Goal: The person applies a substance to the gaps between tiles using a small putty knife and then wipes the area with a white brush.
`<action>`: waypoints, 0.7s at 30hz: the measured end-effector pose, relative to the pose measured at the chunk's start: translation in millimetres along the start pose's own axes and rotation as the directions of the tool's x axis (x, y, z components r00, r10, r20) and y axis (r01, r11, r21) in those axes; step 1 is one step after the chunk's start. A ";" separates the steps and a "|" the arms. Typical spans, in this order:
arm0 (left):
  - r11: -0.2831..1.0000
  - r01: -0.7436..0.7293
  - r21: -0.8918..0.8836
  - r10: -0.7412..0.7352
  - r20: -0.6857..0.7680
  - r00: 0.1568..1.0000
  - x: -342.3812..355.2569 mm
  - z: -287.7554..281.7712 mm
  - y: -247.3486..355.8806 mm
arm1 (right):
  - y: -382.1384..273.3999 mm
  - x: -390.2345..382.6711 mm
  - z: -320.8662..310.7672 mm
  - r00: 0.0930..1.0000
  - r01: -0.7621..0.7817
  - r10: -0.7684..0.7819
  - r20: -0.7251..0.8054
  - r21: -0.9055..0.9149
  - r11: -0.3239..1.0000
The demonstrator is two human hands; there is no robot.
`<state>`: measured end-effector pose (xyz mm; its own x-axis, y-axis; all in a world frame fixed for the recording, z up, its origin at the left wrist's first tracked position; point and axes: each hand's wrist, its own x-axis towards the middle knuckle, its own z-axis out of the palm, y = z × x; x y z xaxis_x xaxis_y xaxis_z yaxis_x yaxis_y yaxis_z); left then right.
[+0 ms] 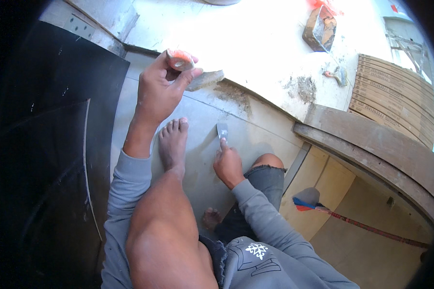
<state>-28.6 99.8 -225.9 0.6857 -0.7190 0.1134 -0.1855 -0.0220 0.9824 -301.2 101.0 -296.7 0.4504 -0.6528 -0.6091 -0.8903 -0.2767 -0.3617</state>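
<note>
Raised at upper left of centre, my left hand (159,91) is closed round a paint brush (205,80) with an orange handle end. The brush's greyish bristles point right, over the step's edge. My right hand (229,166) is closed on a putty knife (222,129), lower and to the right. Its flat metal blade points away from me, just above or against the pale floor tiles (260,130); I cannot tell which. Beyond the blade, dirt (234,96) lies along the foot of the step. My bare left foot (173,142) is on the tiles between the hands.
A black panel (58,120) stands close on the left. On the bright raised floor are a dirty tray (319,29), another brush (341,76) and stacked cardboard boxes (393,96). A curved wooden edge (376,139) and a broom (307,198) are at right.
</note>
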 end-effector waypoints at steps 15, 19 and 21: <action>0.999 -0.025 0.024 0.025 0.005 1.000 -1.0 -9.9 -7.6 | 15.4 -76.9 6.6 0.997 0.019 -0.017 0.070 -0.024 1.000; 0.996 -0.047 0.071 0.047 0.013 0.999 -6.7 -13.9 -4.0 | 20.6 -130.4 43.8 0.962 -0.022 0.012 0.273 0.033 0.999; 0.998 -0.027 0.057 0.026 0.027 0.999 -8.4 -15.6 1.0 | 23.4 -127.2 56.5 0.968 -0.007 -0.003 0.253 0.038 0.999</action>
<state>-23.6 116.7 -223.6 0.6611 -0.7381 0.1345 -0.2440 -0.0420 0.9689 -375.5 217.4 -267.5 0.4556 -0.4526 -0.7665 -0.8900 -0.2457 -0.3840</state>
